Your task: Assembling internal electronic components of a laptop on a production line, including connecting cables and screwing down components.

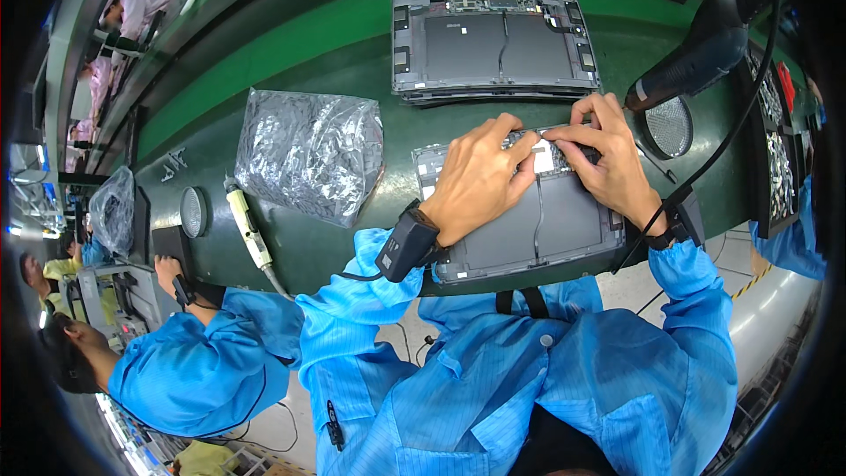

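An opened dark grey laptop or tablet chassis [493,225] lies on the green bench in front of me. My left hand [483,181] rests over its far edge, thumb and fingers bent together beside a white rectangular piece [543,159]. From the other side my right hand [610,163] reaches in, its thumb and fingertips pinched close to that same piece. Whatever is between the fingertips is too small to make out. A black cable runs down the middle of the chassis. Beyond it sits a stack of similar opened chassis [463,48], circuit board showing on top.
A clear plastic bag [308,154] and an electric screwdriver [249,229] lie to the left, near a round dish [193,211]. At right are a black gun-shaped device [696,57], another round dish [667,128] and a hanging cable. A co-worker in blue [198,361] works at left.
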`<action>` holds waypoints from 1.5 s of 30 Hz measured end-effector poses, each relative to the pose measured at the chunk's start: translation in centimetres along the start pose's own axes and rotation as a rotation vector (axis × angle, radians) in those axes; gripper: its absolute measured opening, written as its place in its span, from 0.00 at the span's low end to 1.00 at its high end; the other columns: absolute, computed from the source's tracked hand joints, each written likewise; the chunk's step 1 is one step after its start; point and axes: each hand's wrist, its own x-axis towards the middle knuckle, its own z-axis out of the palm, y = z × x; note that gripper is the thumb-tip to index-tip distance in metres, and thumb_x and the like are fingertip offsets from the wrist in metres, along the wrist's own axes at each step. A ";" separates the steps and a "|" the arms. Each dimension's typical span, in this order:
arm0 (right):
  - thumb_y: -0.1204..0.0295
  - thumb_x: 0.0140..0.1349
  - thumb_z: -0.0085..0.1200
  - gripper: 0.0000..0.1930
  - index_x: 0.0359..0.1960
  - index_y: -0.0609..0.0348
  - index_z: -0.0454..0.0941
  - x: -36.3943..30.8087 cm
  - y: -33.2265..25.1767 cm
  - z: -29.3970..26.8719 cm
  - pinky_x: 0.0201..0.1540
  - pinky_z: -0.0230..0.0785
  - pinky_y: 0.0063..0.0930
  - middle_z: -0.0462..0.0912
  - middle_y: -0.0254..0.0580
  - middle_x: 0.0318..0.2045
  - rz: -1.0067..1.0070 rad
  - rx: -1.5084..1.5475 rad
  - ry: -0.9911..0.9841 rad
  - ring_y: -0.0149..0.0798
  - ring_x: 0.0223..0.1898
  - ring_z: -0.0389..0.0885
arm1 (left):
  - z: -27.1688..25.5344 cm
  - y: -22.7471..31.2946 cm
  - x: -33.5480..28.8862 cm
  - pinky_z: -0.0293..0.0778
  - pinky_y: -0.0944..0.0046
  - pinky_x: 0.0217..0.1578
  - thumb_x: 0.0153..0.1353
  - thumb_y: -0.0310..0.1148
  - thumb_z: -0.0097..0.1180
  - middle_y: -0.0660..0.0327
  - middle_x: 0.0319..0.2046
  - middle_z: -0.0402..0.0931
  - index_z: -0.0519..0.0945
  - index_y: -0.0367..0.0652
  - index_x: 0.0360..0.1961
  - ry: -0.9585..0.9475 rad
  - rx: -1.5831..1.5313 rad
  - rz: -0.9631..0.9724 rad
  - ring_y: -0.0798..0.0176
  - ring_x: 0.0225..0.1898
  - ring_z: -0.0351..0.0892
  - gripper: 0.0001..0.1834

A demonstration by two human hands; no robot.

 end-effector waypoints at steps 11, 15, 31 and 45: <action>0.83 0.56 0.62 0.23 0.51 0.44 0.95 -0.9 0.4 -0.3 0.55 0.64 0.42 0.75 0.41 0.46 -0.003 -0.072 -0.021 0.47 0.50 0.71 | -0.1 -0.1 0.2 0.85 0.47 0.43 0.63 0.26 0.69 0.50 0.48 0.83 0.90 0.42 0.49 -0.005 -0.040 -0.001 0.43 0.45 0.87 0.13; 0.82 0.58 0.58 0.27 0.55 0.41 0.95 -1.2 0.5 -0.7 0.60 0.60 0.42 0.74 0.40 0.48 0.021 -0.080 -0.047 0.47 0.51 0.71 | 0.0 0.0 0.2 0.85 0.47 0.45 0.62 0.27 0.69 0.51 0.48 0.83 0.90 0.42 0.49 -0.028 -0.001 0.003 0.43 0.45 0.87 0.13; 0.84 0.54 0.56 0.26 0.52 0.46 0.95 -1.2 0.4 -0.4 0.53 0.63 0.40 0.75 0.40 0.46 -0.004 -0.062 -0.006 0.43 0.44 0.72 | -0.3 0.3 0.3 0.86 0.48 0.42 0.63 0.27 0.70 0.51 0.47 0.84 0.90 0.43 0.49 -0.032 0.016 -0.005 0.43 0.43 0.88 0.13; 0.85 0.53 0.57 0.25 0.50 0.49 0.94 -0.8 0.7 -0.3 0.53 0.63 0.39 0.78 0.38 0.44 -0.050 0.021 0.088 0.41 0.41 0.74 | -0.1 0.0 0.0 0.87 0.49 0.41 0.62 0.27 0.73 0.51 0.47 0.85 0.90 0.43 0.51 -0.025 0.027 0.007 0.43 0.43 0.89 0.15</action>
